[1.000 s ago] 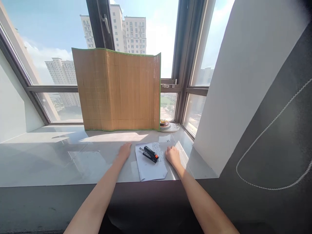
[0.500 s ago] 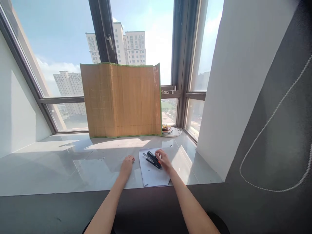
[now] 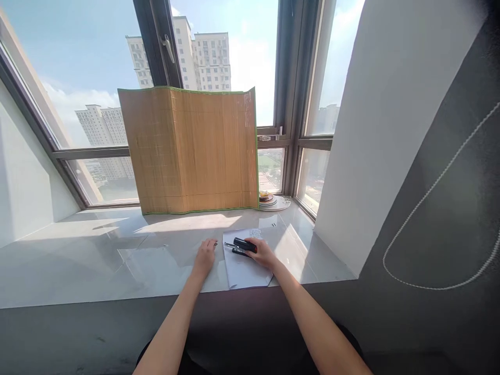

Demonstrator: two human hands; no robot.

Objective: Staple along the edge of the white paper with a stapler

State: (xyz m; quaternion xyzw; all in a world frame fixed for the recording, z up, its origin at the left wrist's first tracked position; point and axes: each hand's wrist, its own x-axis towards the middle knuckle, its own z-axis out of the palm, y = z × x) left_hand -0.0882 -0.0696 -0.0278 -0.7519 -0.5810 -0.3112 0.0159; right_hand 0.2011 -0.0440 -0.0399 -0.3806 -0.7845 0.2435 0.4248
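My right hand point(image 3: 262, 252) is wrapped around the back end of a black stapler point(image 3: 245, 244). The stapler is spread apart, its metal rail showing between the upper and lower parts, and it is above white paper sheets point(image 3: 246, 273). Some dark print shows at the paper's far edge. Left of the sheets, my left hand point(image 3: 204, 256) rests on the sill with its fingers curled together. A tiny dark thing shows at its fingertips, too small to name.
A bamboo mat point(image 3: 199, 151) with green edging stands against the window at the back of the tiled sill point(image 3: 156, 260). Round plates or discs point(image 3: 273, 203) lie by its right end. Two tiny dark pieces point(image 3: 274, 225) lie beyond the paper. A beaded cord point(image 3: 410, 224) hangs at right.
My right hand has closed around the stapler, which has turned to lie more level. The left hand has hardly moved. The whole view has tilted slightly down.
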